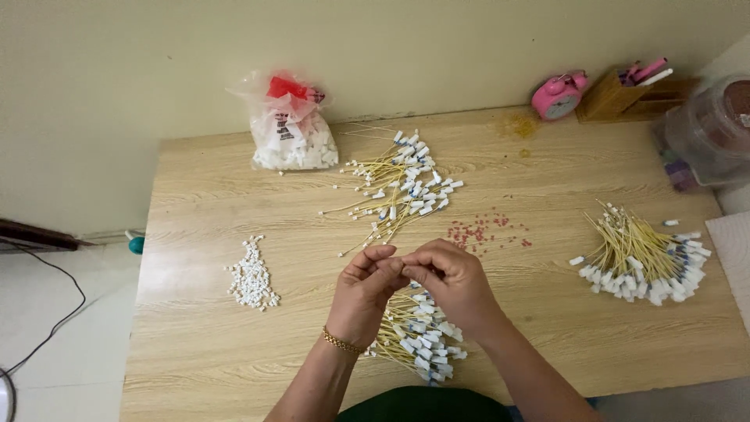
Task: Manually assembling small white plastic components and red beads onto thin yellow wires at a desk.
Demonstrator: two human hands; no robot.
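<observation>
My left hand [365,291] and my right hand [451,280] meet over the middle of a light wooden table [195,352], fingertips pinched together on a small part that is too small to make out. A gold bracelet is on the left wrist. Directly under the hands lies a pile of thin yellow wires with white and blue end caps [418,336]. A larger loose pile of the same wires [402,184] is spread further back. To the left sits a small heap of tiny white connectors [251,275]. Tiny red pieces [484,229] are scattered right of centre.
A third bundle of capped wires [644,258] lies at the right. A clear bag of white parts [291,125] stands at the back left. A pink alarm clock [557,94], a wooden pen holder [617,92] and a clear plastic container [711,129] line the back right.
</observation>
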